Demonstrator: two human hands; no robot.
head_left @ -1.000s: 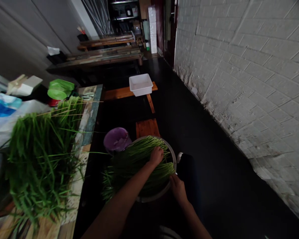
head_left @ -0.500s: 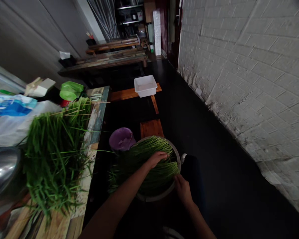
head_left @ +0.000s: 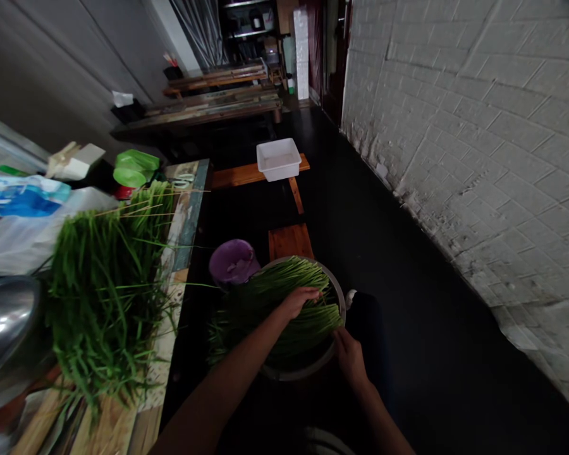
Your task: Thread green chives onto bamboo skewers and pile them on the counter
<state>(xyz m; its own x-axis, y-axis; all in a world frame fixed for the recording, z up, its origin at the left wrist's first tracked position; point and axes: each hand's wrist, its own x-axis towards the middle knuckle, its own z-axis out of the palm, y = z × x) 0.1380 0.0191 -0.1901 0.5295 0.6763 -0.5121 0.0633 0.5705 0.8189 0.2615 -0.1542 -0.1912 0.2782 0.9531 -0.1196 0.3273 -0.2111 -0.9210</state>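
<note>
A round metal basin [head_left: 337, 297] stands low in front of me, filled with long green chive stalks [head_left: 270, 303] lying across it and hanging over its left rim. My left hand [head_left: 299, 299] rests on top of the stalks, fingers stretched toward the cut ends at the right. At the near right rim my right hand [head_left: 349, 355] is curled around the ends of the stalks. A big loose heap of green chives [head_left: 104, 278] lies on the wooden table [head_left: 183, 221] to my left.
A purple bucket [head_left: 233, 261] stands just behind the basin, next to a wooden stool [head_left: 290, 241]. A white tub [head_left: 279, 158] sits on a bench farther back. A steel bowl [head_left: 4, 328], plastic bags and a green bag [head_left: 133, 168] are on the table. A white brick wall [head_left: 478, 126] runs along the right.
My left hand went from a curled grip on the stalks to fingers stretched flat over them. The view shifted slightly right. The right hand stayed at the basin's rim.
</note>
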